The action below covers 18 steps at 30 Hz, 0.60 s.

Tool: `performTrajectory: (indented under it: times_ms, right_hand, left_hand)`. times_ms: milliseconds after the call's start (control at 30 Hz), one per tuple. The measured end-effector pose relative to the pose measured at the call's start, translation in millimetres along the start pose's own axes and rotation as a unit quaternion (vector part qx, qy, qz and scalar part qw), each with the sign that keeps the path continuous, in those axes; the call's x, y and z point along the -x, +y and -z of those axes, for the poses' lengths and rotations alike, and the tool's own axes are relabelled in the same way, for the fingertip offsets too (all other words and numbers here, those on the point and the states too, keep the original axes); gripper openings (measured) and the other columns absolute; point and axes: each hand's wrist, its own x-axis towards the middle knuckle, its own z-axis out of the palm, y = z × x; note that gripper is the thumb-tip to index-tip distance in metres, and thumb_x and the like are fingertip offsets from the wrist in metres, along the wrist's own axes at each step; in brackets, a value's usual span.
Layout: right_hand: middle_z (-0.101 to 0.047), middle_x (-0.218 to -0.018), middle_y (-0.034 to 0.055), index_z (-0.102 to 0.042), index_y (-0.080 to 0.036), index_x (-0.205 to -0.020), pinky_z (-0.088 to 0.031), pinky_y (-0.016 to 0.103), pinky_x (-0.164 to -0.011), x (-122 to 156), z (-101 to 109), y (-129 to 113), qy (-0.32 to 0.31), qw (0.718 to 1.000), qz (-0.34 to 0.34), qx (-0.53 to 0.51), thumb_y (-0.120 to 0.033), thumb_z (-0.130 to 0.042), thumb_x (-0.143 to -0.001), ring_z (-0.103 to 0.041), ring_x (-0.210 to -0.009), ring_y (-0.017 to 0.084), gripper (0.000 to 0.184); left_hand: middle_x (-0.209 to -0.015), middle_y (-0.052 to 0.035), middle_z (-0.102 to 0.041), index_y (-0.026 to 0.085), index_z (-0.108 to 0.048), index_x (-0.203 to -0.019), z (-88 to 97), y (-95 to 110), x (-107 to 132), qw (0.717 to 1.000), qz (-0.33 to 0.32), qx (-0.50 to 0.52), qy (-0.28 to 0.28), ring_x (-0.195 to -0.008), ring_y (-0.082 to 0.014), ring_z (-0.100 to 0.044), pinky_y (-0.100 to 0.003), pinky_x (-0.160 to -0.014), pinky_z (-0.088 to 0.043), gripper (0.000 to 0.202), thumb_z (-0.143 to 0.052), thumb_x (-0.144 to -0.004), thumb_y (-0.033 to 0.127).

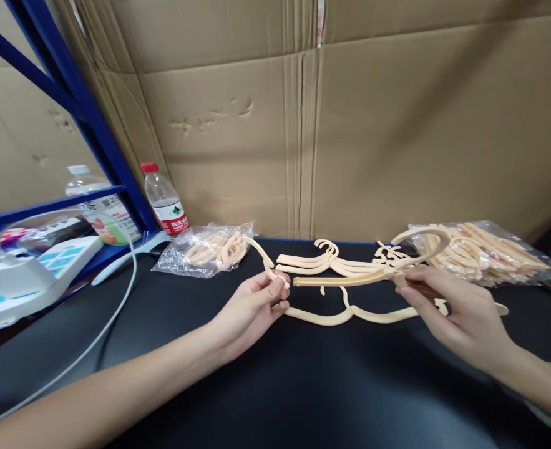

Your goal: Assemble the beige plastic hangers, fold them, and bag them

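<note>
Between the thumb and fingers of my left hand (pixel 259 299) is a thin, curved cream plastic piece (pixel 262 254), its free end pointing up and left. My right hand (pixel 457 312) grips a cream clothes hanger (pixel 345 280) near its middle, the large hook curving up over the hand. The hanger's left arm reaches across to just right of my left fingertips, with a small gap between. Below it, another hanger (pixel 322 317) lies on the black table (pixel 312 380). Several stacked hangers (pixel 303 262) lie behind, partly hidden by the held one.
Clear plastic bags of cream parts lie at back left (pixel 209 249) and back right (pixel 485 249). A red-capped bottle (pixel 165 202) stands by the blue frame (pixel 95 143). A power strip (pixel 69 268) and white cable (pixel 128 293) are left. A cardboard wall (pixel 238 137) rises behind.
</note>
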Motion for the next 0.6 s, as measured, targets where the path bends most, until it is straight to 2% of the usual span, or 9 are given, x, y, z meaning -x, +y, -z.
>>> performTrajectory:
  times_ms: [100,200,300,400,600]
  right_hand:
    - [-0.070,-0.087,0.0050,-0.060,-0.019,-0.099,-0.056,0.027,-0.069,0.4,-1.3,0.1,0.006,1.000,0.004,0.002,-0.017,-0.057,-0.089,-0.068,-0.072,0.018,0.011]
    - [-0.071,-0.086,0.0051,-0.062,-0.018,-0.099,-0.056,0.028,-0.068,0.3,-0.8,-1.4,0.010,1.000,0.010,-0.004,-0.017,-0.058,-0.088,-0.068,-0.072,0.019,0.011]
    - [-0.071,-0.085,0.0052,-0.062,-0.018,-0.098,-0.056,0.027,-0.064,-0.4,0.7,-4.1,0.004,1.000,0.012,-0.016,-0.015,-0.058,-0.088,-0.068,-0.071,0.018,0.012]
    - [-0.071,-0.085,0.0057,-0.062,-0.018,-0.098,-0.056,0.027,-0.063,-1.2,1.1,-5.9,-0.006,1.000,0.008,-0.017,-0.015,-0.057,-0.088,-0.069,-0.071,0.019,0.012]
    - [-0.071,-0.083,0.0052,-0.062,-0.019,-0.097,-0.058,0.027,-0.065,-1.5,-0.9,-8.1,-0.001,1.000,0.016,-0.022,-0.013,-0.057,-0.087,-0.069,-0.070,0.019,0.013]
  left_hand:
    - [-0.098,-0.0041,-0.062,0.013,-0.068,-0.082,-1.1,2.7,1.0,0.999,0.027,-0.020,-0.016,-0.079,-0.0097,-0.060,-0.017,-0.064,-0.053,0.018,-0.081,-0.074,0.023]
    - [-0.113,-0.0069,-0.062,0.014,-0.066,-0.081,-3.0,5.0,3.7,0.998,0.049,-0.030,-0.033,-0.093,-0.0167,-0.065,-0.017,-0.062,-0.054,0.017,-0.080,-0.075,0.023]
    - [-0.104,-0.0065,-0.066,0.016,-0.063,-0.080,-4.0,5.7,5.8,0.997,0.054,-0.028,-0.040,-0.091,-0.0190,-0.068,-0.016,-0.058,-0.054,0.017,-0.078,-0.077,0.022]
    - [-0.096,-0.0049,-0.067,0.016,-0.061,-0.081,-5.2,6.3,6.2,0.997,0.064,-0.024,-0.041,-0.082,-0.0172,-0.070,-0.015,-0.055,-0.053,0.019,-0.079,-0.076,0.022]
    - [-0.089,-0.0054,-0.065,0.013,-0.061,-0.077,-6.6,8.3,5.6,0.996,0.063,-0.018,-0.058,-0.073,-0.0125,-0.066,-0.015,-0.059,-0.053,0.021,-0.081,-0.072,0.019]
